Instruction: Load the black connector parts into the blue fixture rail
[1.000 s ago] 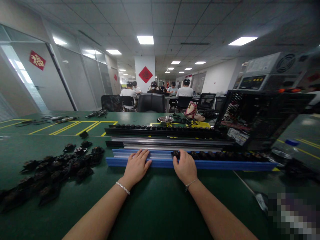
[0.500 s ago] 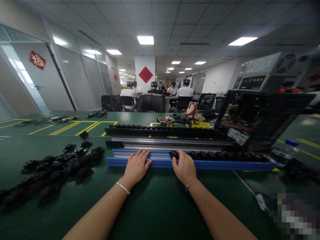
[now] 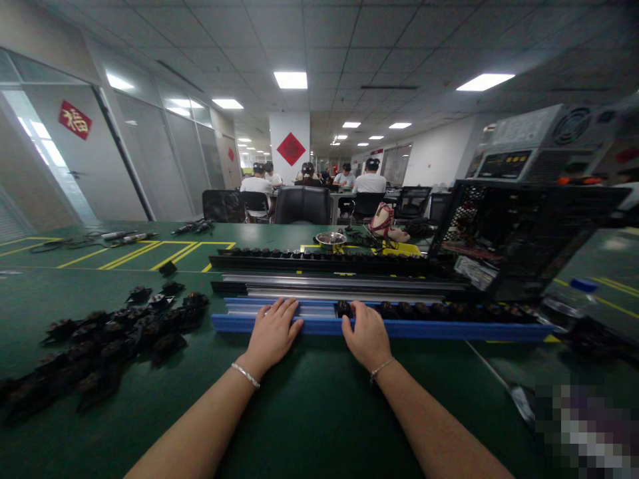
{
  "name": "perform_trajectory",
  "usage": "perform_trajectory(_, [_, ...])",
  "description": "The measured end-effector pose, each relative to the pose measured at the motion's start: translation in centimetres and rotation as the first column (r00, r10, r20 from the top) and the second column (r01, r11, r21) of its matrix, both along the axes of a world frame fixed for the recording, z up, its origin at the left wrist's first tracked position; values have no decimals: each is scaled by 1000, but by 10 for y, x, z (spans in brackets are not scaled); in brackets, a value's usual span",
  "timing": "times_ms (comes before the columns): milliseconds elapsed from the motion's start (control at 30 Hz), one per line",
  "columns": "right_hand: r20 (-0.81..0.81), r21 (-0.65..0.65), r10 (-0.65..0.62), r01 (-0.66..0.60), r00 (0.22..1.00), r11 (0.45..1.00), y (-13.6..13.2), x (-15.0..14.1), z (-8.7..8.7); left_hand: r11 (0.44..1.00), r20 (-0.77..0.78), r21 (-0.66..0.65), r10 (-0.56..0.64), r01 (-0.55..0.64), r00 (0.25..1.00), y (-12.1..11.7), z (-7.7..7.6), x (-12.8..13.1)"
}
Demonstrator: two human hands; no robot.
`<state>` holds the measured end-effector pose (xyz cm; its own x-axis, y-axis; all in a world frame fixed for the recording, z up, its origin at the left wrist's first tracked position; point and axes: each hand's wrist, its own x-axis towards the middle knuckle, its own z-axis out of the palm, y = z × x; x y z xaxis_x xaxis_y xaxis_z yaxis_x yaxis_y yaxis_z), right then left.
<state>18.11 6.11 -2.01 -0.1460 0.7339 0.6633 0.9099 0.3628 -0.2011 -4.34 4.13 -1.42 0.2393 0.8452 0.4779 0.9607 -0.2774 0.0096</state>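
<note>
A long blue channel rail [image 3: 309, 326] lies across the green table in front of me. My left hand [image 3: 272, 332] rests flat on its left part, fingers stretched and holding nothing. Inside the rail's right part runs a row of small black parts [image 3: 424, 311], their exact kind unclear. At the row's left end, my right hand [image 3: 367, 334] has its fingers bent over the channel against the leftmost black part [image 3: 343, 308], with the thumb at the rail's front wall. The fingers partly cover that part. On the left lies a loose pile of similar black parts [image 3: 110, 336].
Behind the blue rail lie dark rails [image 3: 339, 283], one filled with black parts [image 3: 299, 253]. A metal bowl [image 3: 330, 238] stands farther back. An open computer case [image 3: 529, 233] with a power supply unit [image 3: 549, 143] on top rises at right, near a blue-capped bottle [image 3: 564, 309].
My right hand has shifted slightly left along the blue rail, and the leftmost black part has moved left with it. My left hand stays in place.
</note>
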Motion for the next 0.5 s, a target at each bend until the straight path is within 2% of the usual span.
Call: perform_trajectory(500, [-2,-4,71,-71,997,997,-1,-1,0,1000,-5,-12,6,-6,1000,-1,2,1])
